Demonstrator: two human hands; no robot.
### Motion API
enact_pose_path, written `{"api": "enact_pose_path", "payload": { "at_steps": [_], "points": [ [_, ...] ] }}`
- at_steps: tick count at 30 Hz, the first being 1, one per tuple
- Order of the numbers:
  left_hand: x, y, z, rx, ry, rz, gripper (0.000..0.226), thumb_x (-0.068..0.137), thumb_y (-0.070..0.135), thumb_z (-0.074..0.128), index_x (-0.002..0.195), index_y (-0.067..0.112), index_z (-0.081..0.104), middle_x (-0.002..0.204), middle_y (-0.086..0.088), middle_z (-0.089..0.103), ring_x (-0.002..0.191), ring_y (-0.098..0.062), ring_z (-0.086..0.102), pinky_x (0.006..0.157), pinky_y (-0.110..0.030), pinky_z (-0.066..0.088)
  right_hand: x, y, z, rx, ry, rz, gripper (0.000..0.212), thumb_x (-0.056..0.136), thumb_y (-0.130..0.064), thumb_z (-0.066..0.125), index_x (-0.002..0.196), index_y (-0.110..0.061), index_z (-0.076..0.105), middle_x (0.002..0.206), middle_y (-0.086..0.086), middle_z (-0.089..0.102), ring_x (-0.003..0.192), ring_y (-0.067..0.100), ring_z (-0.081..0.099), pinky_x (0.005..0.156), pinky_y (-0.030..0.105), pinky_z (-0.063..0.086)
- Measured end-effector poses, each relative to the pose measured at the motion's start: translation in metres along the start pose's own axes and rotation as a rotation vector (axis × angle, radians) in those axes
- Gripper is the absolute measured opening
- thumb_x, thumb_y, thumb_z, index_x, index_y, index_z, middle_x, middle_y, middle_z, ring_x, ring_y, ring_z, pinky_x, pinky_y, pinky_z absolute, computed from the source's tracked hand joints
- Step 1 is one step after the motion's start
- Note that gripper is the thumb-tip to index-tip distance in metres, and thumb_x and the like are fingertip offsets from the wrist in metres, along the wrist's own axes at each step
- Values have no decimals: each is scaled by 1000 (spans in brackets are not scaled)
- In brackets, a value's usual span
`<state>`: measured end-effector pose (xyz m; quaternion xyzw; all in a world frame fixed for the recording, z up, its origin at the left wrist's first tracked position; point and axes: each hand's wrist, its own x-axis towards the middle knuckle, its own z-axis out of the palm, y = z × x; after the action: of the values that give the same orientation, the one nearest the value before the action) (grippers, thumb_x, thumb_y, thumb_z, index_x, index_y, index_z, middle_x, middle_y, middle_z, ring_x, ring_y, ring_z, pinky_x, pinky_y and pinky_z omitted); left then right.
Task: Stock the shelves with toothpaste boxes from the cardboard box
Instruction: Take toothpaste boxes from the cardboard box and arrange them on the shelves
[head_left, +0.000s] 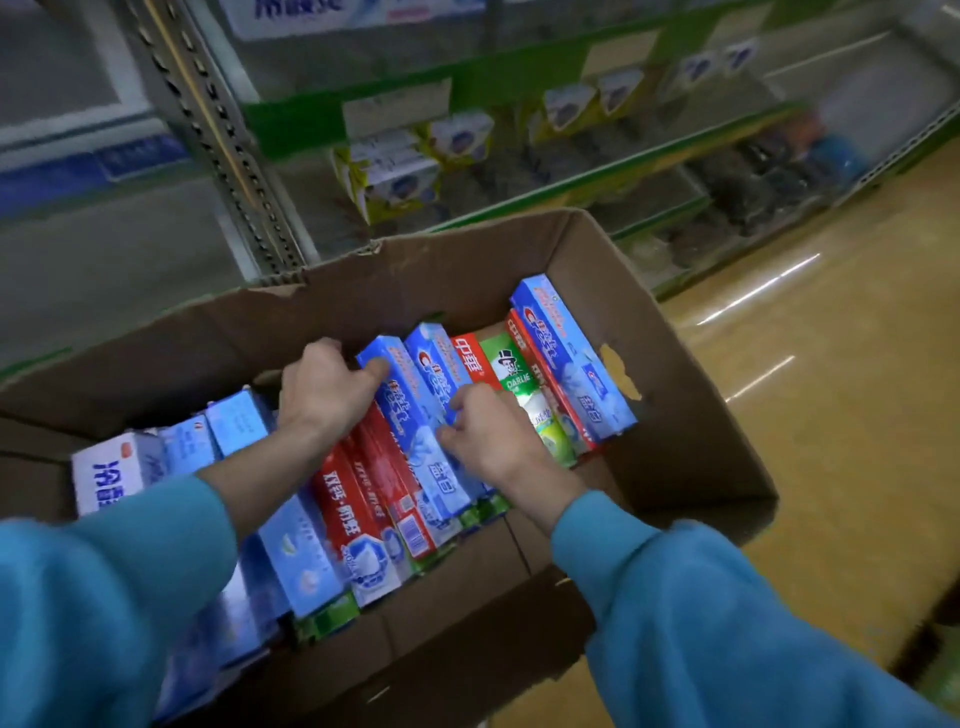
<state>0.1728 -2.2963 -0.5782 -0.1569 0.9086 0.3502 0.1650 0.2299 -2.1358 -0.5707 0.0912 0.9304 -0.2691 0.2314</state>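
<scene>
An open cardboard box (691, 415) sits below me, packed with several toothpaste boxes in blue, red and green. My left hand (324, 387) grips the far end of a blue toothpaste box (410, 415), thumb on its top face. My right hand (483, 434) curls its fingers over the right edge of that same blue box, beside a second blue box (441, 374). A green toothpaste box (514, 371) and a red one (470, 356) lie just right of my hands. Both sleeves are teal.
Green-edged store shelves (519, 78) rise behind the box, holding a few yellow-and-white packs (395, 176) and dark items (769, 161) to the right. A perforated metal upright (228, 150) stands at the left. Glossy tan floor (831, 364) lies to the right.
</scene>
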Motion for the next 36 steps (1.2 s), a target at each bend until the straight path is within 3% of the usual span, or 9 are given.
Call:
{"api": "enact_pose_path", "payload": {
  "at_steps": [7,9,12,19,23,26,28,30,36],
  "points": [
    [9,19,22,26,36,-89,39,88,47,72,101,10,68,116,-19,69,117,-40,61,96,-44,49,5,-2,3,-61,-10,-69,30,90,-35,69,81,-16,49,89,7,61,82,28,61,71,39,54],
    [9,20,20,-6,50,-119,31,87,45,73,82,16,63,113,-17,71,115,-38,62,97,-43,49,7,-2,5,-53,-27,-66,31,88,-38,71,82,-15,52,87,6,62,80,27,62,71,40,56],
    [9,18,16,-59,59,-153,35,83,48,74,72,17,65,99,-11,73,101,-34,67,90,-44,54,7,-4,7,-45,-32,-65,31,87,-39,72,81,-15,53,87,5,62,80,25,62,72,40,58],
    [-4,18,-6,-264,56,-142,25,83,43,76,83,18,74,89,-6,74,82,-24,69,76,-33,53,5,-6,-8,155,-91,-9,26,79,-29,75,84,-8,60,89,8,70,80,23,70,69,42,61],
    [-17,14,-34,-526,1,-142,21,75,33,79,69,14,73,68,-9,75,67,-30,72,79,-47,62,-7,-18,-24,222,-50,-20,24,77,-27,74,90,-17,57,87,1,68,78,16,67,71,38,56],
    [-27,6,-61,-662,-31,-124,21,79,26,79,83,7,70,78,-13,77,74,-34,76,77,-48,63,-17,-36,-33,284,-44,-107,27,77,-23,72,97,-16,57,86,6,66,77,24,65,74,44,53],
    [-36,1,-84,-779,-55,-94,18,87,15,75,97,3,68,86,-16,75,67,-27,75,62,-34,63,-24,-53,-40,343,-34,-188,23,76,-20,70,95,-15,59,86,13,70,74,27,65,72,47,53],
    [-49,-6,-111,-859,-69,-38,21,92,7,69,112,1,65,94,-15,73,63,-20,72,55,-25,59,-32,-75,-49,374,-30,-264,17,79,-14,70,95,-15,63,86,10,72,71,16,64,71,41,53],
    [-78,-49,-202,-1109,-94,140,39,96,10,62,135,9,56,100,-9,75,63,-20,71,58,-26,61,-51,-154,-72,398,-192,-474,13,88,-9,69,100,-14,67,92,8,75,75,7,64,66,19,48]
  ]
}}
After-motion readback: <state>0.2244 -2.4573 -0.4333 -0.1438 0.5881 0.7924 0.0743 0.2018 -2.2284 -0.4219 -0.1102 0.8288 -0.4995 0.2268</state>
